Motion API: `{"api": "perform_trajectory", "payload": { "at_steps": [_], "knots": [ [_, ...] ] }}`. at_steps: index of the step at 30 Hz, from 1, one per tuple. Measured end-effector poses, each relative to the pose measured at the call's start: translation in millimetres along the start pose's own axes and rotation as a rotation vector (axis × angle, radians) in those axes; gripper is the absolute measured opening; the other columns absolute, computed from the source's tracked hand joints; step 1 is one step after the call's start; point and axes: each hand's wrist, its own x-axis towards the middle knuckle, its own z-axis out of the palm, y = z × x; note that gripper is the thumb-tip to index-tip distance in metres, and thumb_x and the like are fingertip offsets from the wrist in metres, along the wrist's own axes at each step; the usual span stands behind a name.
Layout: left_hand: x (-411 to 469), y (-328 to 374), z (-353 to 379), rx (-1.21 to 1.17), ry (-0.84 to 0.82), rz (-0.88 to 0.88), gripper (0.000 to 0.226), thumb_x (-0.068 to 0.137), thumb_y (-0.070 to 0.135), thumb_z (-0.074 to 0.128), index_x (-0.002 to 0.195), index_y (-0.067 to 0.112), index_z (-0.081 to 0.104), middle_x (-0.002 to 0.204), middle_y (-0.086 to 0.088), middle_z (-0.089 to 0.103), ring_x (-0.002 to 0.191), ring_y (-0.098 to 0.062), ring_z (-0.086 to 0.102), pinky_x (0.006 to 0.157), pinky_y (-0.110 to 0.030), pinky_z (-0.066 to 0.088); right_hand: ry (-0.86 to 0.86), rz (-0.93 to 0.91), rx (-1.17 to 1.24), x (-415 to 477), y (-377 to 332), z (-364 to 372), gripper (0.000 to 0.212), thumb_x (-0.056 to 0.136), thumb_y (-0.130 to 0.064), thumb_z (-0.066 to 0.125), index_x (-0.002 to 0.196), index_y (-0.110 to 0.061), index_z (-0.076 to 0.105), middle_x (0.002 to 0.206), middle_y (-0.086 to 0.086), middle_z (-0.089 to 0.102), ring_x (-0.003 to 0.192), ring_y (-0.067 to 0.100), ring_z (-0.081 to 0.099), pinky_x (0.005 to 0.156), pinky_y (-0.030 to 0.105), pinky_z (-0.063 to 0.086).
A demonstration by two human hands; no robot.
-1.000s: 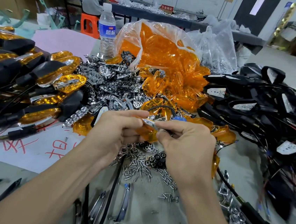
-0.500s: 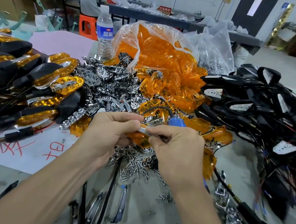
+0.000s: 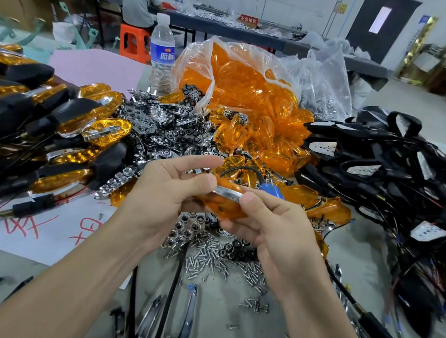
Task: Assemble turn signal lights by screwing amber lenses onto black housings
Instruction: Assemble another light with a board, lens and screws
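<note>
The amber lens is up in the air over the worktop, held between both hands. There's a chrome strip lying along its top edge. The left hand pinches the lens's left end with thumb on top and fingers behind. The right hand has its thumb on the strip's right end and its fingers curled under the lens. So both hands are closed around the same part.

Straight below the lens there's a scattered pile of screws. Just behind it a blue thing with a black cable pokes up past the right hand, can't tell what it is exactly. Further behind the lens sits a clear plastic bag stuffed with more amber lenses, spilling out at the front. Behind and left of the lens is a heap of chrome reflectors, with a water bottle standing past that. Left of the lens is a stack of finished lights, amber on black. Right of it is a tangle of black housings with their wires.
</note>
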Motion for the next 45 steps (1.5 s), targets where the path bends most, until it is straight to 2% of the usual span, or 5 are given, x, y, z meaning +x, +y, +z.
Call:
{"api": "perform_trajectory", "payload": {
  "at_steps": [18, 25, 35, 38, 45],
  "knots": [
    [1, -7, 1, -0.039, 0.008, 0.022, 0.027, 0.068, 0.017, 0.075, 0.092, 0.023, 0.085, 0.078, -0.011, 0.077, 0.062, -0.018, 0.072, 0.059, -0.027, 0.061, 0.010, -0.097, 0.035, -2, 5, 3, 0.022, 0.091, 0.002, 0.066, 0.090, -0.010, 0.084, 0.089, 0.013, 0.079, 0.072, 0.020, 0.072, 0.065, 0.022, 0.058],
    [1, -5, -1, -0.043, -0.039, 0.090, 0.037, 0.067, 0.016, 0.076, 0.102, 0.022, 0.083, 0.083, -0.015, 0.076, 0.073, -0.026, 0.073, 0.070, -0.037, 0.064, -0.118, -0.057, 0.064, -2, 1, -5, 0.027, 0.075, -0.006, 0.079, 0.102, -0.008, 0.080, 0.091, 0.010, 0.077, 0.077, 0.019, 0.071, 0.071, 0.024, 0.059],
    [1, 4, -6, -0.179, -0.243, 0.142, 0.040, 0.066, 0.027, 0.089, 0.104, 0.021, 0.082, 0.090, -0.005, 0.080, 0.087, -0.022, 0.077, 0.077, -0.031, 0.061, -0.270, -0.194, -0.105, -6, -5, -9, 0.034, 0.074, -0.026, 0.089, 0.106, -0.016, 0.080, 0.108, 0.023, 0.070, 0.101, 0.032, 0.063, 0.105, 0.064, 0.046],
    [0, 4, -5, -0.154, -0.270, 0.161, 0.047, 0.064, 0.038, 0.093, 0.107, 0.022, 0.082, 0.091, -0.005, 0.080, 0.089, -0.023, 0.076, 0.081, -0.033, 0.060, -0.224, -0.320, -0.187, -7, -6, -8, 0.040, 0.073, -0.035, 0.091, 0.104, -0.012, 0.080, 0.107, 0.039, 0.064, 0.095, 0.054, 0.060, 0.092, 0.075, 0.045],
    [0, 5, -8, -0.134, -0.341, 0.192, 0.048, 0.062, 0.042, 0.095, 0.105, 0.026, 0.082, 0.087, 0.001, 0.079, 0.083, -0.013, 0.073, 0.082, -0.025, 0.057, -0.199, -0.551, -0.305, -9, -5, -6, 0.023, 0.083, -0.014, 0.081, 0.105, -0.012, 0.081, 0.094, 0.015, 0.079, 0.083, 0.054, 0.067, 0.071, 0.072, 0.053]
  ]
}}
